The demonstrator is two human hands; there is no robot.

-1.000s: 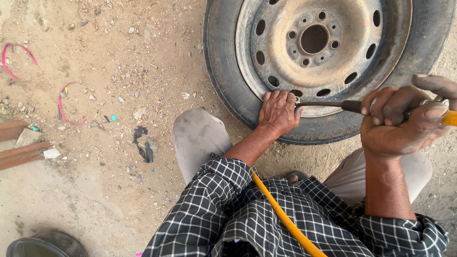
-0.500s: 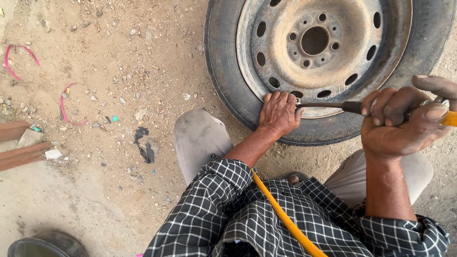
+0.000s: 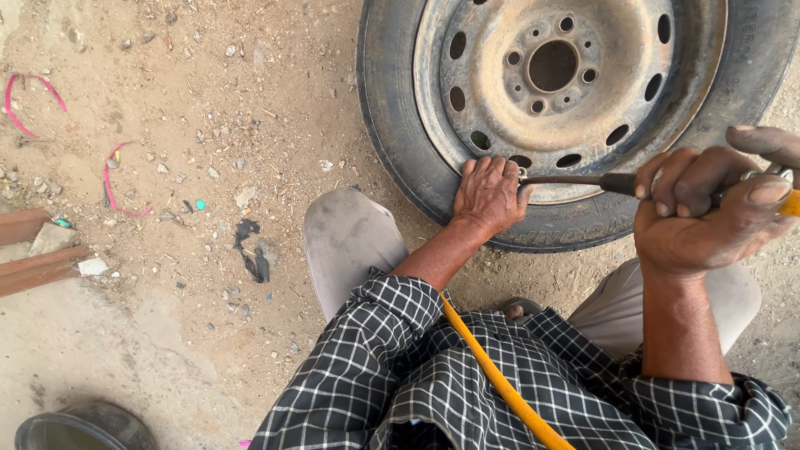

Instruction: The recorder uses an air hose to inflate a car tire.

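A worn car tyre point(image 3: 400, 125) on a rusty steel rim point(image 3: 492, 75) lies flat on the dirt. My left hand point(image 3: 487, 196) presses on the near edge of the rim, fingers closed around the valve spot. My right hand point(image 3: 708, 208) grips the handle of an air inflator tool point(image 3: 575, 180), whose thin dark nozzle runs left to the rim beside my left fingers. An orange hose point(image 3: 500, 383) runs down across my checked shirt. My knees show on either side below the tyre.
Bare sandy ground with small stones lies to the left. Pink wire scraps point(image 3: 117, 179) and a black scrap point(image 3: 250, 254) lie on it. Rusty metal bars point(image 3: 25, 250) stick in from the left edge. A dark round container point(image 3: 83, 427) sits at the bottom left.
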